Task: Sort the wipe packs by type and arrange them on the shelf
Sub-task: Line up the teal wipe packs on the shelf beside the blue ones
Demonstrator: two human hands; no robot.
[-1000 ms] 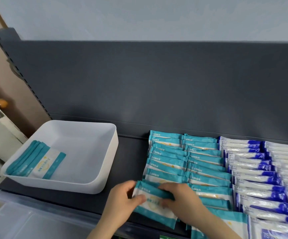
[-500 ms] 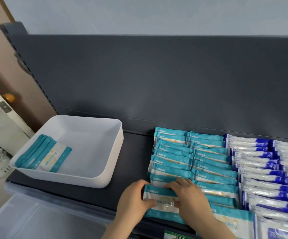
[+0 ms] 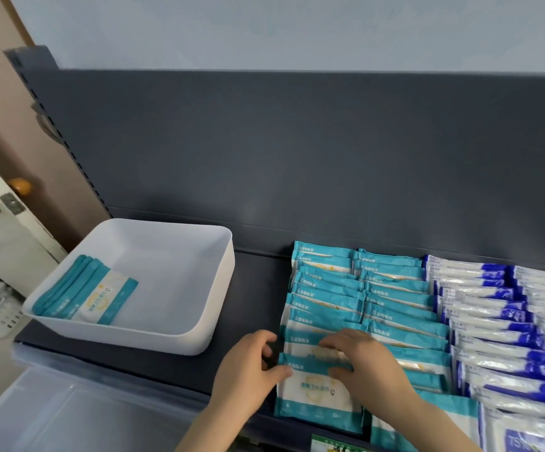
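Observation:
A teal-and-white wipe pack (image 3: 316,399) lies at the front of the left teal row (image 3: 324,288) on the dark shelf (image 3: 254,308). My left hand (image 3: 248,373) pinches its left edge between thumb and fingers. My right hand (image 3: 365,363) rests on top of the pack, fingers spread over its upper edge and thumb on its face. A second teal row (image 3: 398,298) runs beside it, and rows of blue-and-white packs (image 3: 492,318) fill the right. A white tray (image 3: 199,334) on the left holds several teal packs (image 3: 85,295).
The dark back panel (image 3: 297,158) rises behind the shelf. A bare strip of shelf separates the tray from the teal rows. A clear plastic bin (image 3: 69,415) sits below the shelf front at lower left. A door with round knobs (image 3: 20,186) stands at far left.
Both hands have carried the teal pack from a tilted position down onto the front of the left teal row, where it now lies flat. The camera has shifted slightly.

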